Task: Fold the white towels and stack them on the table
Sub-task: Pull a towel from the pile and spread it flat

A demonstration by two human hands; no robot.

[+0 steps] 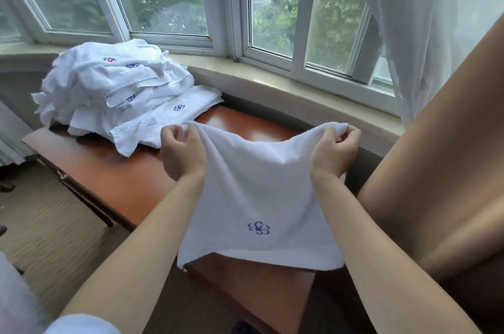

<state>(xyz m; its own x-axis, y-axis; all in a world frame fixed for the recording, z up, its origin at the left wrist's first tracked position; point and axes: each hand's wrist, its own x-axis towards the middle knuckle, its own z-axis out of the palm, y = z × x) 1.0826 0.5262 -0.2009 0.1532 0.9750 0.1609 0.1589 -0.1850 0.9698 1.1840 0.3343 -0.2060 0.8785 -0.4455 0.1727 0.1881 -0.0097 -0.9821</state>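
Holding a white towel (261,191) spread above the reddish counter (131,178), the left hand (181,153) and right hand (334,151) each pinch an upper corner, fingers curled on the cloth — blue emblem (259,228) near its lower edge. Unfolded towels (114,88) lie heaped at the counter's far end, below the window sill (272,74).

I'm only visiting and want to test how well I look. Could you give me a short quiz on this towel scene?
1. True or false: the held towel lies flat on the table.
2. Which hands grip its top corners? A) left hand only B) right hand only C) both
3. Fill in: the logo on the held towel is ___ in colour.

Key: 1 false, it hangs from the hands. 2 C. 3 blue.
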